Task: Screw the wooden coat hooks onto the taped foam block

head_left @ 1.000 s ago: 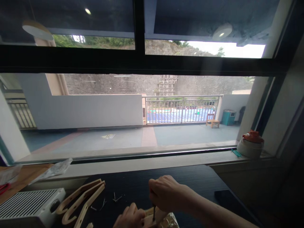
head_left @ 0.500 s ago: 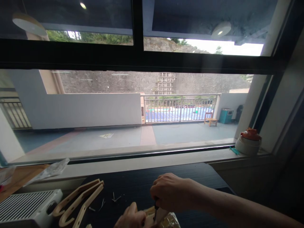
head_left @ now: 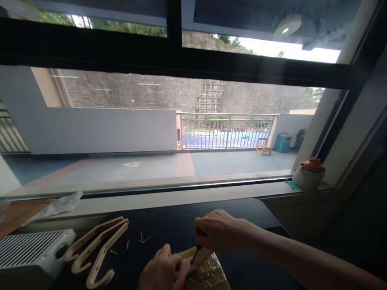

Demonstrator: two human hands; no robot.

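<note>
My right hand (head_left: 218, 232) is closed in a fist around a small dark-handled screwdriver (head_left: 196, 253) that points down into a light wooden piece (head_left: 198, 258). My left hand (head_left: 163, 272) grips that wooden piece from the left, thumb up, at the bottom edge of the view. Under the piece lies a crinkled clear plastic packet (head_left: 208, 274) on the black table (head_left: 242, 219). Both hands work close together, near the table's front.
Curved wooden hook-shaped parts (head_left: 96, 249) lie to the left, with loose screws (head_left: 144, 239) scattered beside them. A white grilled appliance (head_left: 28, 253) sits at far left, and a plastic bag (head_left: 56, 207) lies behind it. A white pot with an orange lid (head_left: 308, 174) stands on the windowsill.
The camera has tilted down a little, showing more of the table and packet. My right hand stays on the screwdriver and has shifted slightly right; my left hand is more in view.
</note>
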